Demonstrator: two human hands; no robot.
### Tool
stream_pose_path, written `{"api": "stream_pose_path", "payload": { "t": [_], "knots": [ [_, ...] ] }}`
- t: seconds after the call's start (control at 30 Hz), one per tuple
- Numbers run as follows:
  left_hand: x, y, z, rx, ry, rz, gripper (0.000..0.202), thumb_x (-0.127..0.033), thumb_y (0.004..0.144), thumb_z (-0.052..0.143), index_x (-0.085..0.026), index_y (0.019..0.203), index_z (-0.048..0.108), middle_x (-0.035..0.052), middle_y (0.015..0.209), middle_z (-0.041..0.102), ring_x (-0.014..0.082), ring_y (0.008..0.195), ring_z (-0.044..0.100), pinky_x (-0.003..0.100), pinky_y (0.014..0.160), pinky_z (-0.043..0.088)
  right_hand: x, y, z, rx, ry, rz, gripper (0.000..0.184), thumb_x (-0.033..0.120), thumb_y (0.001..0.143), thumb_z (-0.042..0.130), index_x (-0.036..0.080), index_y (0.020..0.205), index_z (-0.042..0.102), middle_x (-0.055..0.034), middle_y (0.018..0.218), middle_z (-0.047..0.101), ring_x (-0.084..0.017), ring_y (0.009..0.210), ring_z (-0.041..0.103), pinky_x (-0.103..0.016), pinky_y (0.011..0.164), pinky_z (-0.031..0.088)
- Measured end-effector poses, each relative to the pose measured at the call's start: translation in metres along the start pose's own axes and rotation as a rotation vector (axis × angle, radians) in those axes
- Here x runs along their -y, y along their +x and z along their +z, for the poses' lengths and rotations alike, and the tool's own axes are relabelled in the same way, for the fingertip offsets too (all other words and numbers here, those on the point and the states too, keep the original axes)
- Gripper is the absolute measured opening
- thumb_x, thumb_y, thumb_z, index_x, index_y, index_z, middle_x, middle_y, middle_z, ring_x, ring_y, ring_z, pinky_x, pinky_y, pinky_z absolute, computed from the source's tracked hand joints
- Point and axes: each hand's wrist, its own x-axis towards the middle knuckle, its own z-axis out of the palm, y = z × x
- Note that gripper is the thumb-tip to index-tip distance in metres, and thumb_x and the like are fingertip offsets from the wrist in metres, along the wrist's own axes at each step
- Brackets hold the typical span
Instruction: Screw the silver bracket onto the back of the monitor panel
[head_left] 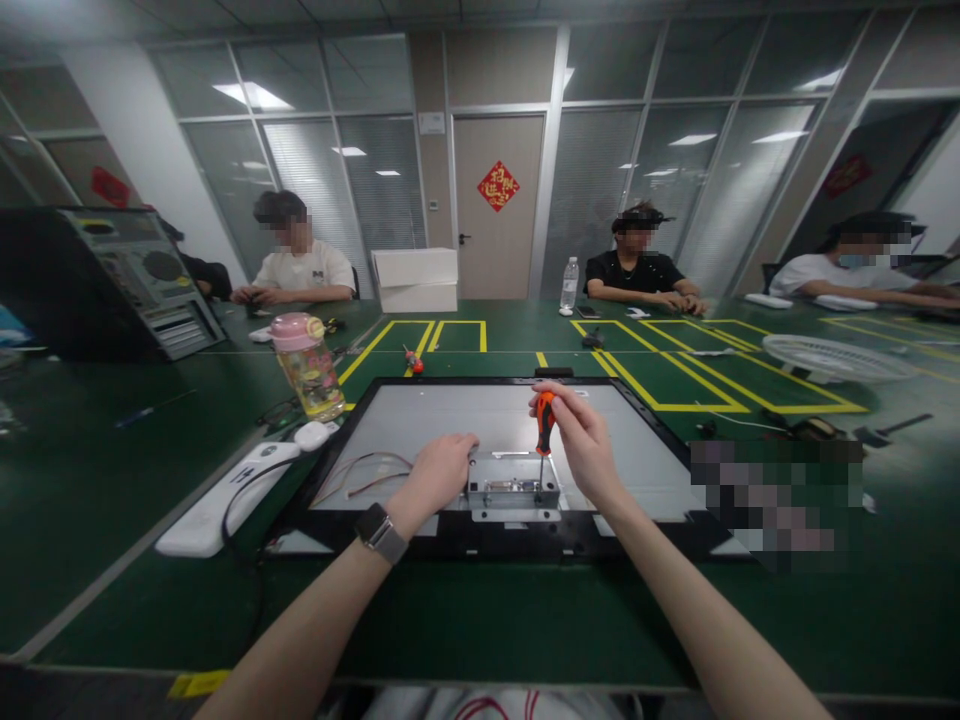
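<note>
An orange-and-black screwdriver [545, 424] stands nearly upright in my right hand [583, 435], gripped by its handle between thumb and fingers. Its shaft points down at the right end of a shallow metal housing [514, 472]; whether the tip sits in a screw is too small to tell. My left hand [441, 470], with a watch on the wrist, grips the left side of that housing, its fingers partly hidden. Beneath lies a flat display panel [637, 420] with a black frame and grey back. Thin wires [360, 460] trail across it left of my left hand.
A white power strip [225, 500] and a pink-lidded bottle [307, 365] stand left of the panel. Further left is a computer case [112, 285]. A small red-handled tool [414, 362] lies beyond the panel. A white fan grille [832, 357] lies right. Several people sit across the green table [480, 620].
</note>
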Motion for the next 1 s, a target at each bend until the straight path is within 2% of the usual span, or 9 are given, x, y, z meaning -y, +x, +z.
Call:
{"api": "stream_pose_path", "payload": {
  "t": [0.13, 0.3, 0.5, 0.6, 0.77, 1.0],
  "knots": [
    [0.0005, 0.0005, 0.0008, 0.002, 0.005, -0.003, 0.037, -0.008, 0.092, 0.036, -0.016, 0.120, 0.060, 0.0128, 0.114, 0.068, 0.0224, 0.109, 0.062, 0.035, 0.096, 0.046, 0.0066, -0.0009, 0.0031, -0.014, -0.086, -0.036, 0.013, 0.034, 0.083, 0.068, 0.026, 0.093, 0.072, -0.0014, 0.086, 0.062, -0.016, 0.073, 0.055, -0.031, 0.069, 0.047],
    [0.0005, 0.0003, 0.0007, 0.005, 0.006, -0.004, 0.037, -0.008, 0.091, 0.038, -0.017, 0.120, 0.059, 0.0114, 0.113, 0.069, 0.0215, 0.109, 0.062, 0.034, 0.097, 0.045, 0.0040, 0.0012, 0.0023, -0.033, -0.040, -0.032, 0.009, 0.033, 0.079, 0.073, 0.026, 0.083, 0.071, -0.0001, 0.082, 0.061, -0.014, 0.069, 0.054, -0.029, 0.065, 0.046],
    [0.0009, 0.0003, 0.0003, -0.005, 0.003, 0.003, 0.037, -0.009, 0.091, 0.037, -0.016, 0.120, 0.059, 0.0122, 0.114, 0.068, 0.0226, 0.110, 0.062, 0.035, 0.096, 0.046, 0.0046, 0.0020, 0.0021, 0.098, 0.144, 0.102, 0.025, 0.044, 0.087, 0.063, 0.024, 0.100, 0.070, -0.0023, 0.082, 0.067, -0.017, 0.076, 0.062, -0.032, 0.072, 0.050],
    [0.0010, 0.0004, 0.0003, 0.000, 0.001, 0.004, 0.037, -0.008, 0.091, 0.037, -0.015, 0.120, 0.059, 0.0128, 0.116, 0.068, 0.0229, 0.112, 0.062, 0.035, 0.097, 0.046, 0.0090, 0.0012, 0.0049, 0.133, 0.235, 0.147, 0.026, 0.046, 0.087, 0.062, 0.023, 0.096, 0.069, -0.0021, 0.080, 0.066, -0.017, 0.073, 0.063, -0.031, 0.069, 0.050],
    [0.0009, 0.0003, 0.0005, -0.007, 0.005, 0.007, 0.037, -0.007, 0.091, 0.038, -0.015, 0.119, 0.060, 0.0122, 0.115, 0.068, 0.0223, 0.112, 0.062, 0.034, 0.098, 0.045, 0.0116, 0.0012, 0.0047, 0.100, 0.192, 0.142, 0.023, 0.045, 0.082, 0.069, 0.023, 0.088, 0.069, -0.0006, 0.077, 0.063, -0.016, 0.073, 0.062, -0.028, 0.064, 0.049],
    [-0.0006, 0.0002, -0.0023, 0.007, 0.010, 0.001, 0.037, -0.008, 0.091, 0.037, -0.016, 0.119, 0.060, 0.0118, 0.115, 0.068, 0.0224, 0.111, 0.062, 0.034, 0.096, 0.045, 0.0114, 0.0023, 0.0028, 0.134, 0.160, 0.115, 0.032, 0.045, 0.091, 0.055, 0.022, 0.110, 0.068, -0.0054, 0.088, 0.070, -0.017, 0.072, 0.066, -0.032, 0.066, 0.051]
  ]
}}
